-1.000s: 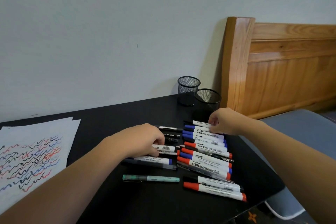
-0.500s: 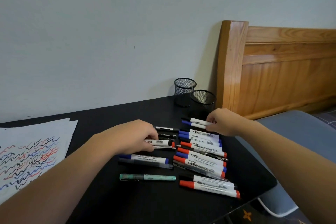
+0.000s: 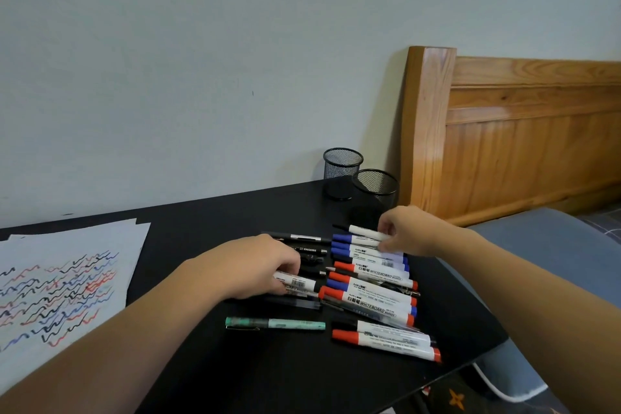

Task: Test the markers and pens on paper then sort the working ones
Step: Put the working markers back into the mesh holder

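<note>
Several whiteboard markers with red, blue and black caps lie side by side on the black desk (image 3: 235,380). My right hand (image 3: 408,232) pinches the end of a black-capped white marker (image 3: 364,232) at the far end of the row. My left hand (image 3: 255,267) rests curled over a white marker with a barcode (image 3: 295,283) and grips it; black pens (image 3: 302,239) lie just beyond its fingers. A mint-green pen (image 3: 275,324) lies alone nearer to me. White paper (image 3: 67,279) covered in red, blue and black squiggles sits at the left.
Two black mesh pen cups (image 3: 342,175) (image 3: 375,191) stand at the desk's back right corner, both showing nothing inside. A wooden bed headboard (image 3: 504,134) rises right of the desk, with a grey-blue cushion (image 3: 544,245) below it. The desk's right edge runs close behind the markers.
My right hand has lifted the black-capped marker slightly at the far end of the row. My left hand stays over the barcode marker, shifted a little toward me.
</note>
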